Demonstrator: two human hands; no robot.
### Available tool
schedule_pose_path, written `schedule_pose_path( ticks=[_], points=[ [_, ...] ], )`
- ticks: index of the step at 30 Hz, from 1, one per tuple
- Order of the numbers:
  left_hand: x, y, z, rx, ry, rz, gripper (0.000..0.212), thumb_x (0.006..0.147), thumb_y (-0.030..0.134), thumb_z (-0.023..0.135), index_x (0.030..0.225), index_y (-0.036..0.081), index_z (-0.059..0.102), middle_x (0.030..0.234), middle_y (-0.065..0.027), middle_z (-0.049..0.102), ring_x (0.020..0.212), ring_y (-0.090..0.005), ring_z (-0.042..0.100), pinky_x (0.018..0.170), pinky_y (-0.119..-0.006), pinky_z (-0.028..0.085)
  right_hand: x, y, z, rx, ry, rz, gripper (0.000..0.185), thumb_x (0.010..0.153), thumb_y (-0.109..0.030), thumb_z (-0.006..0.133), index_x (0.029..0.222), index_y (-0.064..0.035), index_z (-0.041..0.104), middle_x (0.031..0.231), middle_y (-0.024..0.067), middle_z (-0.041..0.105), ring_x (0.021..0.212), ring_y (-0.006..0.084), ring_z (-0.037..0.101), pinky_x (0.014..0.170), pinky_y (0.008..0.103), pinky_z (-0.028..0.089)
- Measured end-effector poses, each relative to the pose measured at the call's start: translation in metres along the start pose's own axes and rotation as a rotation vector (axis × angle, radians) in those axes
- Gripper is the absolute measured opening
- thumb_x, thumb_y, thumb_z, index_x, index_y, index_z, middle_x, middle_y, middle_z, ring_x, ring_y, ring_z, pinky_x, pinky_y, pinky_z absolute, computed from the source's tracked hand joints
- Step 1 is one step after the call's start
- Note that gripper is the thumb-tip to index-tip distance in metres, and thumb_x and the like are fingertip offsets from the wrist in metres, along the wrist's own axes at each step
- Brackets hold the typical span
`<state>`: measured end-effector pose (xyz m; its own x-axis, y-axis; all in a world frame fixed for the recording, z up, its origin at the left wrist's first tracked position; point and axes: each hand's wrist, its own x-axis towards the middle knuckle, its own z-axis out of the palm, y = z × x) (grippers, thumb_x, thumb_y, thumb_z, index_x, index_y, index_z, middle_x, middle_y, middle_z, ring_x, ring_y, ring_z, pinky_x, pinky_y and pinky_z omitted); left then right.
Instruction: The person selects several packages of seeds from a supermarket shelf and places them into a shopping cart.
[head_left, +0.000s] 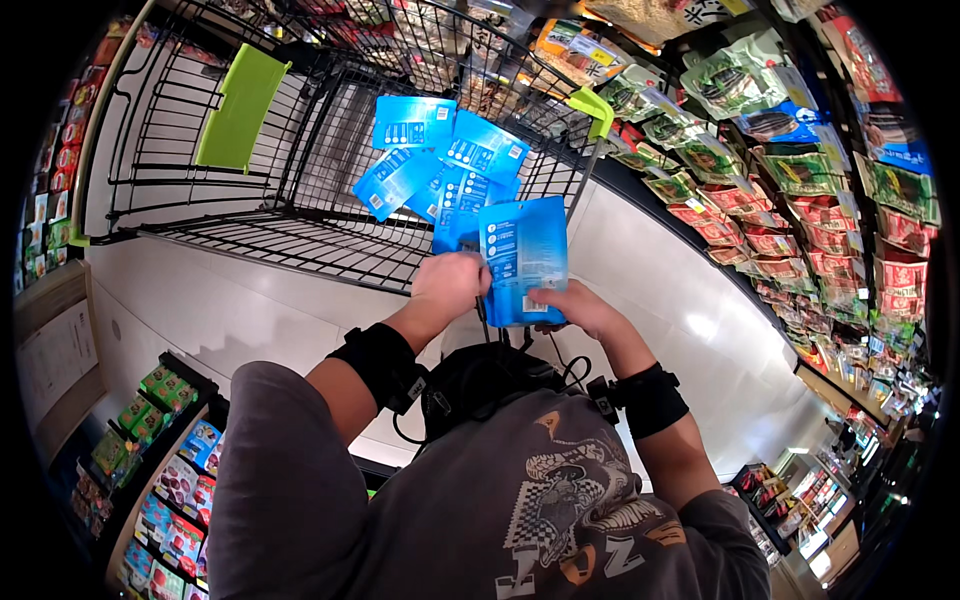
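Note:
Held upright over the near edge of a black wire shopping cart (345, 266) is a blue foil pouch (525, 255). My right hand (585, 307) grips its lower right, thumb across the front near the barcode. My left hand (448, 283) is closed at the pouch's left edge, by the cart's near rim; what its fingers hold is hidden. Several more blue pouches (415, 121) lie overlapping in the right part of the cart, backs up. A lime-green plastic panel (241, 109) is on the cart's left part, and a lime-green corner piece (592, 109) on its right.
Racks of hanging snack packets (810, 172) line the right side and continue beyond the cart. At lower left stands a shelf of boxed and bagged goods (176, 487). Pale floor tiles (667, 300) show around the cart. A black bag (487, 375) hangs at my front, with loose cables.

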<state>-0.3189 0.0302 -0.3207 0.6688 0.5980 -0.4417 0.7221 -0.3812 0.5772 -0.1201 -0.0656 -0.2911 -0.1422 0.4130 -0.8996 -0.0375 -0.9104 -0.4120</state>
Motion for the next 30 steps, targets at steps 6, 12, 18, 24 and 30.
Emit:
schedule_pose_path(
  ticks=[6,12,18,24,30],
  points=[
    [0.002,0.006,-0.004,0.040,0.073,-0.150,0.034,0.083,0.034,0.046,0.073,0.005,0.061,0.069,-0.0172,0.061,0.067,-0.0353,0.060,0.063,-0.045,0.047,-0.016,0.006,-0.009,-0.167,-0.032,-0.227,0.031,0.082,-0.029,0.063,0.097,-0.0016,0.061,0.077,0.0054,0.063,0.063,0.0122,0.059,0.055,0.0252,0.048],
    [0.003,0.008,0.002,0.090,0.160,-0.152,0.034,0.083,0.033,0.045,0.074,0.004,0.061,0.073,-0.0181,0.062,0.071,-0.0361,0.060,0.066,-0.046,0.048,-0.057,-0.004,-0.025,-0.102,-0.059,-0.367,0.029,0.081,-0.020,0.064,0.101,0.0007,0.060,0.087,0.0071,0.064,0.076,0.0139,0.060,0.068,0.0271,0.049],
    [0.010,-0.007,0.017,0.121,0.301,-0.160,0.031,0.083,0.031,0.046,0.074,0.005,0.061,0.072,-0.0175,0.062,0.069,-0.0367,0.059,0.064,-0.048,0.047,-0.102,-0.005,-0.051,-0.119,0.004,-0.576,0.032,0.078,-0.015,0.066,0.105,0.0012,0.059,0.096,0.0079,0.063,0.088,0.0143,0.058,0.079,0.0297,0.047],
    [0.016,-0.002,0.008,-0.175,0.463,-0.266,0.027,0.083,0.026,0.050,0.078,0.002,0.062,0.068,-0.0151,0.062,0.063,-0.0278,0.061,0.058,-0.039,0.047,-0.151,-0.010,-0.088,-0.147,0.021,-0.785,0.031,0.078,-0.014,0.066,0.105,-0.0002,0.059,0.095,0.0073,0.064,0.086,0.0138,0.058,0.078,0.0290,0.047],
    [0.042,0.063,-0.021,-0.794,0.507,-0.038,0.023,0.088,0.021,0.052,0.088,0.000,0.061,0.071,-0.0046,0.061,0.063,-0.0107,0.057,0.057,-0.025,0.043,-0.191,-0.014,-0.127,-0.184,0.034,-0.944,0.035,0.075,-0.013,0.069,0.106,-0.0012,0.058,0.093,0.0075,0.065,0.084,0.0129,0.059,0.077,0.0282,0.047]
  ],
)
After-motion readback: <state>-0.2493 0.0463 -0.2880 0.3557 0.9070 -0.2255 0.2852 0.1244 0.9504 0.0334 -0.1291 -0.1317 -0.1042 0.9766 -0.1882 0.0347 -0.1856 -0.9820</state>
